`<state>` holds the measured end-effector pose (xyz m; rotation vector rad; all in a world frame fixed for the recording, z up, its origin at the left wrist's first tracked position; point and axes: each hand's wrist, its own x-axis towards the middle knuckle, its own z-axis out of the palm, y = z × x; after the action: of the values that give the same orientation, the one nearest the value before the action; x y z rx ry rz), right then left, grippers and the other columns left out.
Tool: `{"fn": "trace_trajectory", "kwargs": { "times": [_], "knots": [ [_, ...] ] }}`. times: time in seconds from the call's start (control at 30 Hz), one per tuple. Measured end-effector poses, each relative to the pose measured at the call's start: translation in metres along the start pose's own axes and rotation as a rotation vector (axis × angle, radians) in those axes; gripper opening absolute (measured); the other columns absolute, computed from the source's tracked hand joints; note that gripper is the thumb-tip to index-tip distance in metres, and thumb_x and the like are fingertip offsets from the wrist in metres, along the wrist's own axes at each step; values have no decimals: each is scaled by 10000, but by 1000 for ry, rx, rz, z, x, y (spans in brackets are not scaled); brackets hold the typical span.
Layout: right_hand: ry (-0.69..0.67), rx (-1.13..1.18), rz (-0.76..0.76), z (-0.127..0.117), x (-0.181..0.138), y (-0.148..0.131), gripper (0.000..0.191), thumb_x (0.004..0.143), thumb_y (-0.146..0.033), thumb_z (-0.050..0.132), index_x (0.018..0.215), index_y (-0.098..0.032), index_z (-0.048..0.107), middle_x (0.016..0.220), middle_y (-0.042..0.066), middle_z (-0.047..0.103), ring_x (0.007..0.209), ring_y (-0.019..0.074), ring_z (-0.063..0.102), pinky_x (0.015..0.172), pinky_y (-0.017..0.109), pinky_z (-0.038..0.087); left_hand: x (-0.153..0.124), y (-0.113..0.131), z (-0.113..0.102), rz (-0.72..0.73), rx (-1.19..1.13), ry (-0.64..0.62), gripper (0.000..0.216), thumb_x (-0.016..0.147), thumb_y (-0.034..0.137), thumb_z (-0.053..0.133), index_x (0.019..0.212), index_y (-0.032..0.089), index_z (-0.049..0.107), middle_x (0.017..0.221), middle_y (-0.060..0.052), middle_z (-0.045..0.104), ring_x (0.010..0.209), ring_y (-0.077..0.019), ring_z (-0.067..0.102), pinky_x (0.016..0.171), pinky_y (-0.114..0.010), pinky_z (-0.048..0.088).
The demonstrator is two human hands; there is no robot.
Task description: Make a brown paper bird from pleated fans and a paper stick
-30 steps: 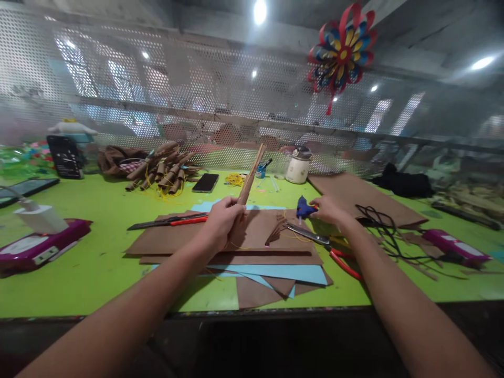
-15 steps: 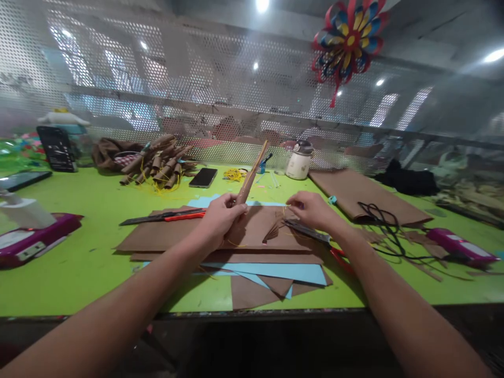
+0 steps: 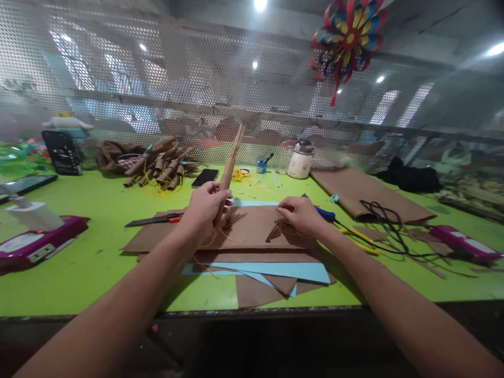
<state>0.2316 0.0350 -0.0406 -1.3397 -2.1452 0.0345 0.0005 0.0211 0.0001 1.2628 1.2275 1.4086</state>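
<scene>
Over green table — left hand around tilted paper roll; right hand on fringed brown paper

A wide table with a bright green top fills the lower half of the frame, and its front edge is dark. Behind it a grey screen of perforated metal stands across the whole width. Through the holes, bright window panes show blurred at the upper left. A ceiling lamp shines at top middle, and a coloured paper flower hangs at upper right.
</scene>
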Motion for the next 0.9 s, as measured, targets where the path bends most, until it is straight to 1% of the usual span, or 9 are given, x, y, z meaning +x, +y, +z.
{"fn": "trace_trajectory", "kwargs": {
  "times": [0.07, 0.13, 0.27, 0.33, 0.43, 0.6, 0.67, 0.77, 0.9],
  "knots": [
    [-28, 10, -21, 4, 2, -8, 153, 810, -176, 539, 793, -148, 689, 799, 63, 696, 722, 152, 607, 669, 241, 430, 0, -1, 0, -6, 5, 3, 191, 630, 172, 626, 808, 138, 567, 605, 5, 569, 511, -95, 531, 451, -185, 402],
    [-104, -11, -84, 10, 7, -22, 153, 805, -178, 536, 822, -158, 687, 818, 62, 685, 726, 155, 599, 655, 240, 423, -1, -2, 1, -9, 11, 6, 187, 629, 170, 624, 804, 140, 567, 601, 4, 568, 505, -97, 527, 447, -186, 399],
    [-319, -101, -295, 25, 26, -55, 238, 817, -216, 503, 999, -197, 655, 911, 82, 645, 745, 176, 574, 618, 254, 409, 0, -5, 2, 10, 16, 0, 172, 636, 171, 615, 796, 144, 562, 595, 6, 562, 524, -109, 538, 453, -191, 402],
    [-345, -166, -371, 35, 37, -68, 278, 818, -194, 484, 1055, -195, 629, 987, 104, 622, 840, 206, 556, 673, 281, 411, -1, -5, 1, 15, 7, -3, 168, 639, 166, 612, 796, 142, 558, 609, 1, 567, 546, -116, 548, 466, -197, 416],
    [-334, -245, -383, 50, 50, -74, 278, 784, -166, 518, 1037, -142, 631, 1030, 138, 608, 944, 241, 518, 769, 322, 394, -1, -4, 1, 20, -16, -1, 175, 637, 153, 611, 803, 138, 559, 617, 0, 570, 565, -122, 560, 492, -208, 437],
    [-341, -226, -360, 58, 53, -62, 150, 758, -129, 532, 810, -144, 672, 883, 95, 637, 775, 182, 540, 666, 265, 390, -1, -4, -1, 10, -34, -2, 167, 639, 153, 608, 800, 142, 564, 602, 6, 567, 531, -114, 554, 489, -210, 432],
    [-324, -208, -350, 53, 48, -56, 138, 756, -116, 530, 782, -148, 662, 829, 74, 636, 719, 159, 536, 622, 244, 379, 0, -5, -1, 31, -16, 0, 171, 635, 150, 615, 797, 141, 564, 616, 4, 571, 536, -112, 555, 487, -206, 427],
    [-271, -191, -323, 39, 39, -49, 153, 773, -108, 521, 841, -156, 649, 812, 58, 633, 712, 153, 541, 619, 239, 380, 1, -6, -1, 53, 6, -6, 175, 643, 159, 621, 807, 140, 564, 620, 6, 568, 525, -107, 547, 478, -206, 422],
    [-66, -166, -364, 19, 30, -44, 135, 823, -132, 511, 867, -160, 636, 839, 68, 620, 789, 171, 538, 699, 270, 401, 0, -9, 1, 15, 37, -33, 159, 657, 162, 626, 800, 137, 561, 619, -7, 591, 513, -112, 558, 464, -209, 420]
  ]
}}
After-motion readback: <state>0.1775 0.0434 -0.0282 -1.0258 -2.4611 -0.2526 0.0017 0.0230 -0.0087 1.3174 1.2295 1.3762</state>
